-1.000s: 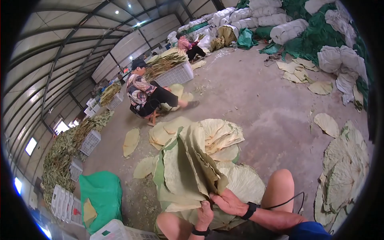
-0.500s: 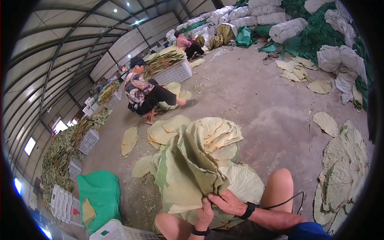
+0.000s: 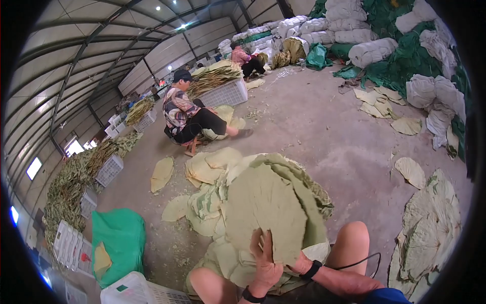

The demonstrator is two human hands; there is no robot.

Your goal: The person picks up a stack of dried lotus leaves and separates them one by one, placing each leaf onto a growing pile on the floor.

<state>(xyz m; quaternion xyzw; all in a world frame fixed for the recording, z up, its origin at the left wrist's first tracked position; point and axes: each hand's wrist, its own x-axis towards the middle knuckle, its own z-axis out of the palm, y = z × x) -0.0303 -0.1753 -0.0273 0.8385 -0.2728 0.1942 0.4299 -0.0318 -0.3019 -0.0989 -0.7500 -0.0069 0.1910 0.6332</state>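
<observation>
Several large, flat, pale green dried leaves [image 3: 266, 205] are held upright in a fanned bundle between my knees. My left hand [image 3: 266, 261] lies against the near face of the front leaf, fingers pointing up and slightly apart, the thumb side at the leaf's lower edge. At the bundle's lower right, my right hand [image 3: 302, 263] grips the bottom edge, its fingers partly hidden behind the leaves. Below and to the left of the bundle, more flat leaves [image 3: 207, 202] lie piled on the floor.
A co-worker [image 3: 187, 111] sits on a low stool ahead, with another person [image 3: 245, 61] farther back. Leaf-filled white crates [image 3: 223, 95] stand at left. A green cloth [image 3: 121, 243] and white basket [image 3: 134, 291] are at lower left. A leaf stack [image 3: 430, 228] lies right; wrapped bundles [image 3: 372, 52] stand behind.
The leaf bundle has turned from folded and edge-on to spread with a broad face towards me. My left hand has moved from the bottom edge onto that face. The view has shifted slightly.
</observation>
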